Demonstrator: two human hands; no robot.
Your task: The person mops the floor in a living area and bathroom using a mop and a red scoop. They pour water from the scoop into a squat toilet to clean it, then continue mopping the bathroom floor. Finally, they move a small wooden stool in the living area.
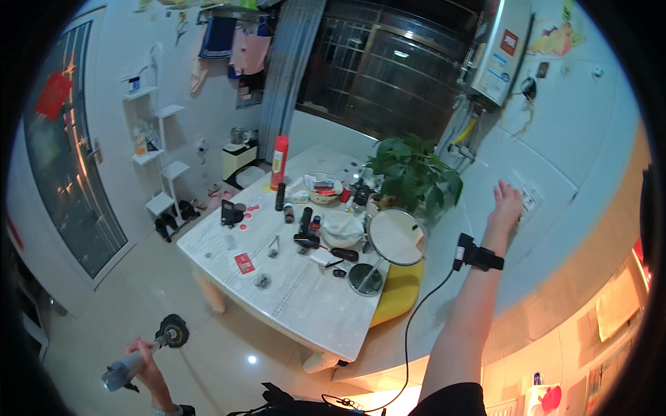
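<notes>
My left hand [147,359] grips the grey cylindrical handle of what looks like an electric spin scrubber [126,366] at the lower left. Its round, dark-bristled brush head [174,331] points away from me above the tiled floor. At the right, my right hand [504,205] reaches up against the white wall, fingers extended and holding nothing. It is beside a wall switch or socket plate [529,200]; whether the fingers touch it I cannot tell. A black strapped device [481,256] sits on my right wrist, with a black cable [408,333] hanging from it.
A white table [307,296] holds a round standing mirror [396,236], a red canister [279,162], a basket [323,196] and several bottles. A leafy potted plant [416,171] and yellow chair [400,291] stand near the wall. A water heater [497,57] hangs above; a glass door [78,151] is left.
</notes>
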